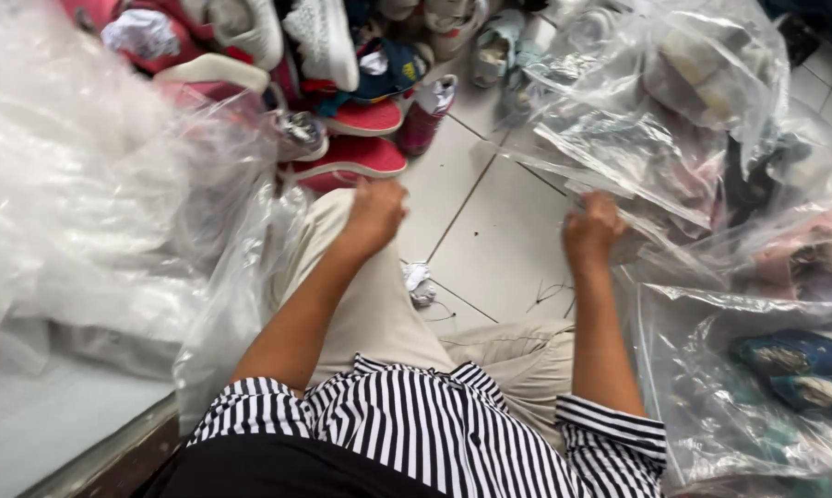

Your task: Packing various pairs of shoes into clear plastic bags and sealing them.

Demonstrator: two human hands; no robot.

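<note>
Right hand [593, 231]: fingers curled closed, pinching the edge of a clear plastic bag [637, 157] that sags from the upper right down to the fist; bag contents blurred, light-coloured shoes inside as far as can be told. Left hand [375, 210]: fingers folded under, resting on the knee of the beige trousers [379, 314]; whether it grips anything cannot be told. Just beyond the left hand, touching distance, a pile of shoes [342, 55], red and white soles mostly, stacked on the white tiled floor [490, 231]. Between the knees, a crumpled scrap of white paper [419, 279]. Far left: heap of clear plastic sheeting [84, 184]. Lower right: another bagged pair, blue shoes [794, 364].
</note>
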